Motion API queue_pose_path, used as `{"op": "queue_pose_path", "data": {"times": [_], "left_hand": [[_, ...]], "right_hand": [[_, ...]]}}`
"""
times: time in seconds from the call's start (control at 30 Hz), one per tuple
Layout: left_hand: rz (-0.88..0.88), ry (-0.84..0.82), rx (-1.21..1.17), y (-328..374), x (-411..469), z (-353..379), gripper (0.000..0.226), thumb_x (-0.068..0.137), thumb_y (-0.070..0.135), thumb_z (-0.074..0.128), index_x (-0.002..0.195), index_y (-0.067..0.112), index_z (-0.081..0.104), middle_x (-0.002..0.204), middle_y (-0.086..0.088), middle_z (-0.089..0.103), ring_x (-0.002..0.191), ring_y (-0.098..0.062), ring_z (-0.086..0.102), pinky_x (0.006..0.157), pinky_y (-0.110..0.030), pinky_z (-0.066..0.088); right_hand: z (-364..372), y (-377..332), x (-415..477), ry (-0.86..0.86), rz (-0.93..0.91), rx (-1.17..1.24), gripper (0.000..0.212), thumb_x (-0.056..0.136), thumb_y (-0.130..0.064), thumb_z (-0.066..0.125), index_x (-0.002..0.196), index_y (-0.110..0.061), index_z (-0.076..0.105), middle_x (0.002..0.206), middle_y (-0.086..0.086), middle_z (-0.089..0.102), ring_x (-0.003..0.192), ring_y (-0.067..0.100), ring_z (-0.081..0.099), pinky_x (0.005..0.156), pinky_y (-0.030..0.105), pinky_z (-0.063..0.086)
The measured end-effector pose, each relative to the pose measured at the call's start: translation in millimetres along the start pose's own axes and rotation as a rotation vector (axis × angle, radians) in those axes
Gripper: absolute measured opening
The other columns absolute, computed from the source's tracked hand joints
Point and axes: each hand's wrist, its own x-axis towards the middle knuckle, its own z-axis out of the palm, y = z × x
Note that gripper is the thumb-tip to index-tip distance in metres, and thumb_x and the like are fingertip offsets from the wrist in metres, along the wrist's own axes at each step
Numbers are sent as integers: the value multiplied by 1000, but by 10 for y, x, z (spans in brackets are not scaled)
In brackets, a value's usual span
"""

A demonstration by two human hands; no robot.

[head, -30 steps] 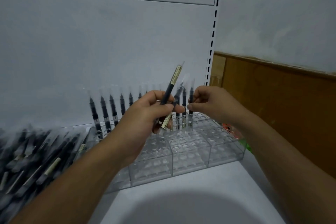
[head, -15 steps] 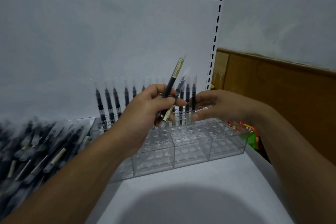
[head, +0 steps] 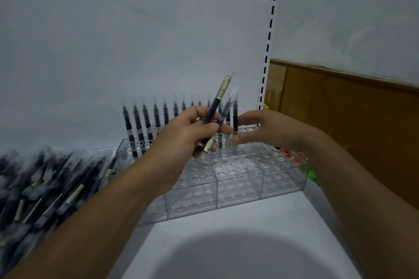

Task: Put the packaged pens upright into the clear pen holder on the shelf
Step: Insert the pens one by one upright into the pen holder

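Note:
My left hand (head: 188,136) grips two packaged pens (head: 218,97), dark barrels in clear sleeves with cream labels, tilted up to the right above the clear pen holder (head: 238,190). The holder is a long acrylic block with rows of round holes, standing on the white shelf. Several packaged pens (head: 138,122) stand upright in its back row. My right hand (head: 267,129) hovers just right of the held pens with its fingers extended and relaxed, holding nothing. Its fingertips are close to the rightmost upright pen (head: 235,118).
A heap of loose packaged pens (head: 45,186) lies on the shelf at the left. A white back panel rises behind the holder, with a slotted upright (head: 268,52) at its right edge. Colourful packets (head: 294,156) and a wooden panel (head: 351,124) lie beyond the shelf's right end.
My right hand went from curled near the back-row pens to fingers extended and empty. My left hand keeps its pens at about the same spot.

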Motion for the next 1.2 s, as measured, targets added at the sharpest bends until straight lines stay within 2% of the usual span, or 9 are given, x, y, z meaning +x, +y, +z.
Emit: {"op": "queue_pose_path", "data": {"times": [0.07,0.17,0.3,0.5,0.63,0.7,0.8,1.07,1.2], "left_hand": [[-2,-5,5,9,-4,3,13,95,10,51,105,15,58,94,0,75,79,-21,52,78,-42,36],[-7,-14,17,23,-7,9,13,96,11,51,107,15,58,94,2,75,75,-17,54,76,-40,37],[-12,-21,42,14,2,12,16,96,13,51,111,16,57,95,3,75,65,-9,59,71,-35,37],[-9,-45,67,14,-9,37,15,97,14,51,110,15,58,93,7,75,76,-13,61,65,-30,37],[-26,9,21,1,6,29,15,97,16,51,109,16,61,91,8,74,74,-6,68,62,-23,45],[-29,1,36,-7,11,21,16,97,17,51,110,18,61,97,7,74,74,-7,67,59,-21,45],[-22,-20,68,-16,20,23,16,98,17,51,110,18,61,98,7,74,72,-7,65,58,-22,43],[-21,-24,76,-20,20,23,16,97,16,51,109,19,62,96,6,74,69,-6,64,61,-25,42],[-22,-30,77,-21,22,19,16,98,16,51,109,18,63,95,5,75,68,-5,63,61,-25,42]], "right_hand": [[-66,-41,-96,109,-18,-61,67,80,-54,68,140,-31,48,140,-14,50,124,2,45,98,25,33],[-142,-186,-269,309,-176,179,37,86,-49,62,120,-35,64,110,-24,64,95,-9,58,86,21,47],[-23,-366,-290,251,-213,430,25,91,-43,59,104,-27,72,92,-15,71,76,-5,63,60,10,48],[103,-421,-210,216,-142,679,11,93,-23,62,94,-14,68,80,-6,72,72,7,66,63,22,50],[-73,-337,-212,530,-147,882,7,95,-18,59,98,-13,62,88,-1,75,79,9,71,60,18,52],[-129,-251,-184,740,-130,818,8,95,-17,61,101,-12,60,88,-1,73,78,7,70,59,19,53],[-92,-128,-95,823,-124,641,10,96,-17,61,103,-12,57,91,0,71,81,9,70,65,25,55],[48,-27,82,680,-104,248,11,93,-26,65,98,-20,58,90,3,70,86,18,69,79,44,57],[88,-11,87,484,-26,90,12,93,-29,64,99,-19,59,93,1,68,87,18,68,80,40,56]]}}
